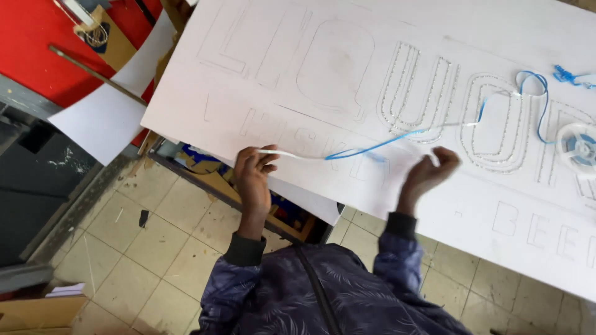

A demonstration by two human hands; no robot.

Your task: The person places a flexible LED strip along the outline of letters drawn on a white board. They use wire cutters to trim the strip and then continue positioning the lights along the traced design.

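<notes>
Left hand pinches the strip's white end; right hand, blurred, grip unclear. Light, floppy; best held near its end.

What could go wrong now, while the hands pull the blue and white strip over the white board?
1. The strip loops near the reel; the loop may tangle or kink if pulled.
2. The left hand holds the strip's end at the edge of the board, which overhangs the floor; leaning on it may tip or bend it.
3. The right hand looks blurred, so whether it grips the strip is unclear; the strip may slip.
</notes>
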